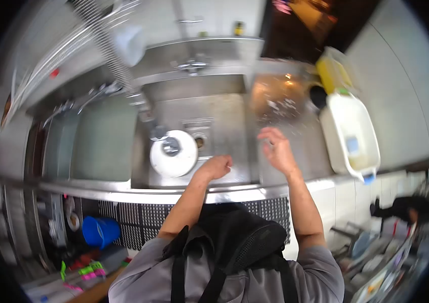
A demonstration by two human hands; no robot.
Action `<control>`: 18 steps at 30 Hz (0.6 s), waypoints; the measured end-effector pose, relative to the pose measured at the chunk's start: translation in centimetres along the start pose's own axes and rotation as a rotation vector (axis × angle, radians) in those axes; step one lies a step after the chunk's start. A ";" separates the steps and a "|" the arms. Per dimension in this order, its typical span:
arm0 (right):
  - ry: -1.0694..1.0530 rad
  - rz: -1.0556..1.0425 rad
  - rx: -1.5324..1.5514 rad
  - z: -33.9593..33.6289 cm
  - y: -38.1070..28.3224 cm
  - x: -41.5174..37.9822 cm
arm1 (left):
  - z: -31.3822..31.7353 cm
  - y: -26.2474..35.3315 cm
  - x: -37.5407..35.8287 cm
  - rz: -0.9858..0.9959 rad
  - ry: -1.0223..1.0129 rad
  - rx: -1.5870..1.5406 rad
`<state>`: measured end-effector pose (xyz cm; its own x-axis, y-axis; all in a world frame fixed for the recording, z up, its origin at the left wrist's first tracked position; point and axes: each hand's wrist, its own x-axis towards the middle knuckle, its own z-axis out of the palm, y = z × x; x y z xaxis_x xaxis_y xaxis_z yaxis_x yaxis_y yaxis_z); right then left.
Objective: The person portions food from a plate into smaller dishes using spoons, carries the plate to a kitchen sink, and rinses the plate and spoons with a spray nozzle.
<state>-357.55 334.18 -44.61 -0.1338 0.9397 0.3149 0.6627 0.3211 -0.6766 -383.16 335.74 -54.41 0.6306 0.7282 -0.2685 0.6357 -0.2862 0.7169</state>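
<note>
My left hand [217, 167] hovers above the front part of the steel sink [227, 116], its fingers curled in and nothing visible in them. Over the steel counter just right of the basin is my right hand [276, 146], fingers loosely bent and apart, holding nothing. A white round dish [174, 164], plate-like, lies in the sink to the left of my left hand, not touching it. The spray head [170, 147] of a coiled metal hose hangs over the dish and covers part of it. Beside the dish the drain [200, 141] shows.
On the right counter stand a white plastic tub [363, 118] with a pale blue item inside and a yellow container [333, 70]. A second basin [104, 136] lies to the left. The faucet [193, 65] is at the back. A blue bucket [101, 231] is on the floor.
</note>
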 end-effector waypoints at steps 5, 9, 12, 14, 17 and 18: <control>-0.402 -0.222 0.429 -11.3 -9.6 -12.6 | 6.2 14.9 5.6 0.221 -0.265 -0.316; -0.460 -0.412 0.306 -17.1 -12.4 -22.3 | 15.4 30.5 8.5 0.268 -0.593 -0.313; -0.450 -0.265 0.176 -22.9 -10.9 -28.7 | 24.8 37.6 10.8 0.367 -0.837 -0.485; -0.332 -0.145 0.199 -26.7 -8.9 -33.2 | 29.8 42.4 11.5 0.403 -0.909 -0.456; -0.035 0.017 0.277 -32.4 -5.0 -39.8 | 36.0 46.9 12.0 0.424 -1.060 -0.468; 0.032 0.104 0.302 -34.1 -3.6 -42.1 | 37.8 47.4 12.2 0.446 -1.206 -0.478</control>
<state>-329.13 289.47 -32.72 -0.0500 0.9666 0.2515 0.4226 0.2486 -0.8715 -328.44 307.53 -48.04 0.8882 -0.4265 -0.1706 0.2197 0.0682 0.9732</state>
